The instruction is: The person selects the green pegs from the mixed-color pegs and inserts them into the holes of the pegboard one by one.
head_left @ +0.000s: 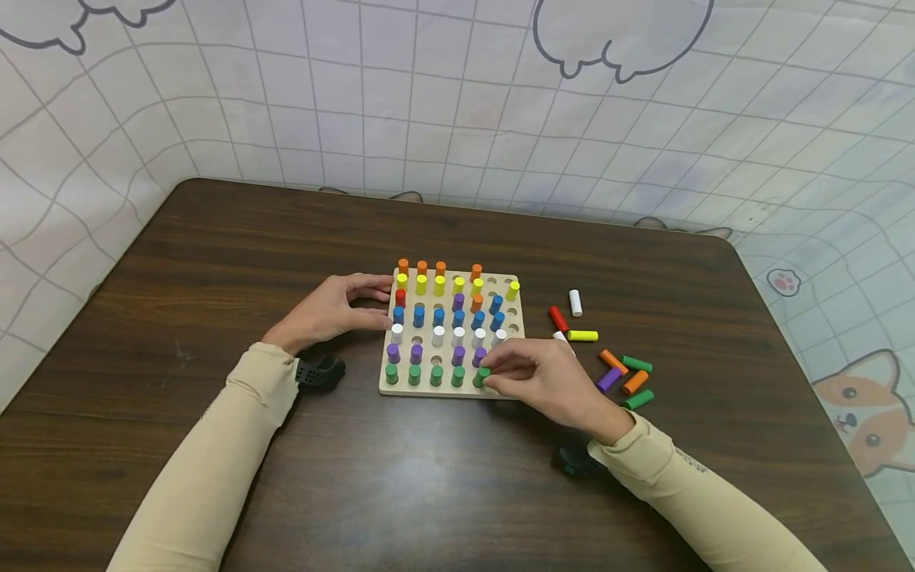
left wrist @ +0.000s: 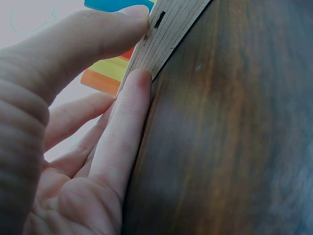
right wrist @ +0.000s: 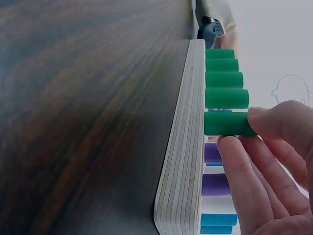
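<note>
A wooden peg board (head_left: 386, 388) lies on the dark table, with rows of orange, yellow, blue, white, purple and green pegs standing in it. My right hand (head_left: 532, 373) pinches a green peg (head_left: 483, 376) in the front row, fifth from the left. In the right wrist view the fingertips (right wrist: 266, 122) hold that green peg (right wrist: 225, 124) seated in the board (right wrist: 183, 147). My left hand (head_left: 336, 308) rests against the board's left edge; the left wrist view shows its fingers (left wrist: 132, 98) touching the wooden edge (left wrist: 164, 36).
Loose pegs lie on the table right of the board: white (head_left: 575, 302), red (head_left: 557, 318), yellow (head_left: 582, 335), orange (head_left: 612, 361), green (head_left: 636, 364), purple (head_left: 609, 379). Several board holes (head_left: 511, 312) stand empty. A printed grid cloth surrounds the table (head_left: 214, 262).
</note>
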`<action>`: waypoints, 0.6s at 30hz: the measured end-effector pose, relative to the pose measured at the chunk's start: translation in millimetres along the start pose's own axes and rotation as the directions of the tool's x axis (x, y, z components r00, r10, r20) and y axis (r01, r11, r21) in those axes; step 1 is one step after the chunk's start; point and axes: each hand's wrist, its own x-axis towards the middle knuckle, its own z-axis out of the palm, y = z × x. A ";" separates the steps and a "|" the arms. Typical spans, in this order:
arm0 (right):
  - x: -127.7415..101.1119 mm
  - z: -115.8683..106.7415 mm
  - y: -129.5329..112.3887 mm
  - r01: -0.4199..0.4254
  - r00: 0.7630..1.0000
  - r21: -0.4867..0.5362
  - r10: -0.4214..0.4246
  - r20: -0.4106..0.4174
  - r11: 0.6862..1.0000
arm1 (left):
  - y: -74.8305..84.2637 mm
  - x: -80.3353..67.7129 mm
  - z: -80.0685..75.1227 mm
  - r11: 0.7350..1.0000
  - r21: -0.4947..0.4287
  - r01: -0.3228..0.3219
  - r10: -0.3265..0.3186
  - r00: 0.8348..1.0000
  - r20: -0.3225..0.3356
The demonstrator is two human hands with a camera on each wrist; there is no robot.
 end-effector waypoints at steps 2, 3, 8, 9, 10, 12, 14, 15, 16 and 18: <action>-0.1 0.2 -0.7 -0.003 1.000 0.000 0.003 0.005 1.000 | -0.6 0.2 0.0 1.000 0.005 0.001 -0.001 1.000 -0.002; -0.3 0.1 -0.9 -0.003 1.000 0.000 0.003 0.007 1.000 | -0.7 0.3 0.0 1.000 0.008 0.000 0.000 1.000 -0.002; -2.6 -2.5 -1.4 0.012 1.000 0.010 -0.012 0.002 1.000 | -0.1 1.6 0.8 1.000 0.009 0.000 0.000 1.000 0.000; -3.0 -3.4 -1.7 0.016 1.000 0.010 -0.016 -0.002 1.000 | -0.3 1.9 0.9 1.000 0.008 0.000 0.000 1.000 0.000; -3.5 -4.2 -1.6 0.019 1.000 0.009 -0.019 -0.006 1.000 | -0.3 1.9 1.1 1.000 0.005 0.002 -0.002 1.000 0.000; -4.9 -6.3 -2.0 0.020 1.000 0.001 -0.020 -0.019 1.000 | -0.2 2.0 1.3 1.000 0.000 0.004 -0.004 1.000 0.000; -6.6 -8.5 -2.1 0.013 0.999 -0.010 -0.013 -0.033 1.000 | -0.3 1.7 1.3 1.000 -0.001 0.003 -0.003 1.000 -0.001; -7.7 -9.8 -2.0 0.005 0.999 -0.016 -0.006 -0.039 1.000 | -0.3 1.4 1.3 1.000 0.000 0.005 -0.005 1.000 -0.002; -8.8 -11.1 -1.8 0.001 0.999 -0.025 -0.002 -0.047 1.000 | -0.1 1.1 1.1 1.000 -0.001 0.006 -0.006 1.000 -0.002; -11.1 -14.1 -1.3 -0.005 0.998 -0.037 0.003 -0.065 0.999 | -0.9 0.6 0.5 1.000 0.003 0.006 -0.006 1.000 -0.003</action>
